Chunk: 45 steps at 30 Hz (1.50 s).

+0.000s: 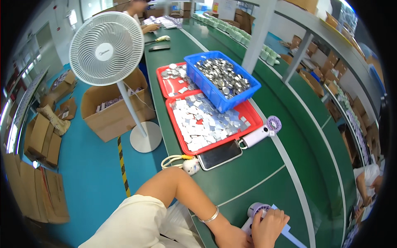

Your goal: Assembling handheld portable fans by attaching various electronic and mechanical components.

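Note:
At the lower right, a small handheld fan with a purple round head and a pale handle lies under my hands, close to the green bench top. My left hand is closed about the handle, its fingertips mostly hidden by the lower edge and the other hand. My right hand lies over the fan just below its head, fingers curled and thumb pressed against it; what is under the fingers is hidden. A light blue strip sticks out past my right hand. A silver bangle circles my left wrist.
Ahead, a blue crate of round metal pieces overlaps red trays of small white and silvery squares. A phone, another purple handheld fan and a corded white trinket lie nearer. Left stands a white pedestal fan.

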Each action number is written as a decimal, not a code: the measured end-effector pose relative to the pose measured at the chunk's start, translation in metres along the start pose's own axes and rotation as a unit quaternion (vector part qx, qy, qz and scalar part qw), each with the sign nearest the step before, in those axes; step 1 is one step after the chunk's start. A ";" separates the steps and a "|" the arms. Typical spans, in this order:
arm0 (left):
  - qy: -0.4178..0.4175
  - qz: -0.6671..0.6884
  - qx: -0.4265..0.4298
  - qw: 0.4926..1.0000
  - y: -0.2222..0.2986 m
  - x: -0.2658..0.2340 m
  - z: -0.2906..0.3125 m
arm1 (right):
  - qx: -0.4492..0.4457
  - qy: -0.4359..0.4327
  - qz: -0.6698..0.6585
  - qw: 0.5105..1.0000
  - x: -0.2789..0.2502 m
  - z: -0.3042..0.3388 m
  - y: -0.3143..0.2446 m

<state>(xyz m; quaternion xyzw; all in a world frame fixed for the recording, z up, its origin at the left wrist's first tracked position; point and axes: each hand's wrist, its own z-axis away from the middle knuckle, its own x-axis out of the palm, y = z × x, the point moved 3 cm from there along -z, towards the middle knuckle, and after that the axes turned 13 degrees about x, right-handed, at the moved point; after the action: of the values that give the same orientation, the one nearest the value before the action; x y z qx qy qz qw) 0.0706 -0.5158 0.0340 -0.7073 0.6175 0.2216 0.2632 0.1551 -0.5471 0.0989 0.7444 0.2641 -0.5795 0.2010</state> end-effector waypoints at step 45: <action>-0.204 -0.045 -0.067 0.976 -0.002 -0.001 0.003 | 0.154 0.068 -0.370 0.914 0.000 0.000 0.125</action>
<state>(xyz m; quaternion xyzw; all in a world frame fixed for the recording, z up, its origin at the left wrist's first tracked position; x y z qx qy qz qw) 0.0722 -0.5125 0.0328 -0.6901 0.5025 0.3901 0.3452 0.2330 -0.6448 0.0984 0.6531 0.4413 -0.5934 -0.1631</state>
